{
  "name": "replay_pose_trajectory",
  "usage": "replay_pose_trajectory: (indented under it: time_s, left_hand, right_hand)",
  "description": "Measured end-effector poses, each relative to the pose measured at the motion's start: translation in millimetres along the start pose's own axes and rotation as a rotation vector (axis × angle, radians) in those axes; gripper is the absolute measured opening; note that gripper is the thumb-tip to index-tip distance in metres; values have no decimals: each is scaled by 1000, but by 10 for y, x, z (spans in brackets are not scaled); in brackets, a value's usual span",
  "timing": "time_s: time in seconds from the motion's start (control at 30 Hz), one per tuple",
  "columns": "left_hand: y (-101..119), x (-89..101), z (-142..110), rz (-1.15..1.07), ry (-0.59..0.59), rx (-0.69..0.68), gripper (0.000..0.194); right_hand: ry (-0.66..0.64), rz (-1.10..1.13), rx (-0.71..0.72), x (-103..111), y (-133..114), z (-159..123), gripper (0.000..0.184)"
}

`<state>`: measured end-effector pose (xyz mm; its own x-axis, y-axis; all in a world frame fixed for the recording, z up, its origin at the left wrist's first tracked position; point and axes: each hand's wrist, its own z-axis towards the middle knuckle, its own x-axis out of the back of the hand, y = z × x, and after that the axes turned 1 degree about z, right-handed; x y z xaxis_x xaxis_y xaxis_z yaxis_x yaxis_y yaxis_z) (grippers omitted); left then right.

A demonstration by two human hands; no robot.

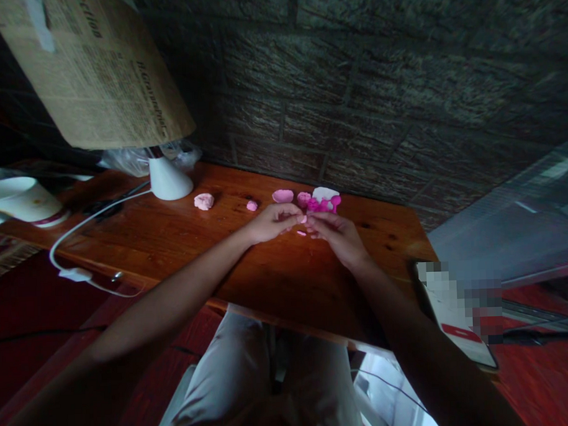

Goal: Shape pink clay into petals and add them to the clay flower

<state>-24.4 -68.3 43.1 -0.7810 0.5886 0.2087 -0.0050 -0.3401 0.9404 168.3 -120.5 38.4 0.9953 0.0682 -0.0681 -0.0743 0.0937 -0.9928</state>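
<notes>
Over the wooden desk, my left hand and my right hand meet fingertip to fingertip. Both pinch a small piece of pink modelling clay between them. Just below the fingers lies a thin pink strip on the wood. Behind my hands are a flat pink oval piece, a rounded pink piece and bright magenta shapes in front of a white piece. Further left sit a small pink lump and a larger pale pink lump.
A lamp with a white base and newsprint shade stands at the desk's back left, its white cord hanging over the front edge. A paper cup is far left. A tablet-like device lies right. A brick wall rises behind.
</notes>
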Motion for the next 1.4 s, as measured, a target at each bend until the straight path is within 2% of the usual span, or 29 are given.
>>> replay_pose_trajectory:
  time_s: [0.1,0.37,0.5,0.9,1.2,1.4]
  left_hand:
    - [12,-3,0,1,33,10,34]
    - [-28,-34,3,-5,-38,55,37]
    - [-52,-13,-3,11,18,47,35]
    - [-83,23,28,-32,155,53,42]
    - [-92,35,26,-108,129,125,34]
    - [-104,60,27,-77,163,69,38]
  right_hand:
    - [-40,-65,-12,1,20,-6,35]
    - [-70,-143,68,8,15,-10,32]
    - [-85,-140,79,-10,4,-17,34]
    - [32,-170,-9,24,66,28,48]
    - [32,-229,-17,23,58,21,47]
    - [26,-246,-2,24,85,24,46]
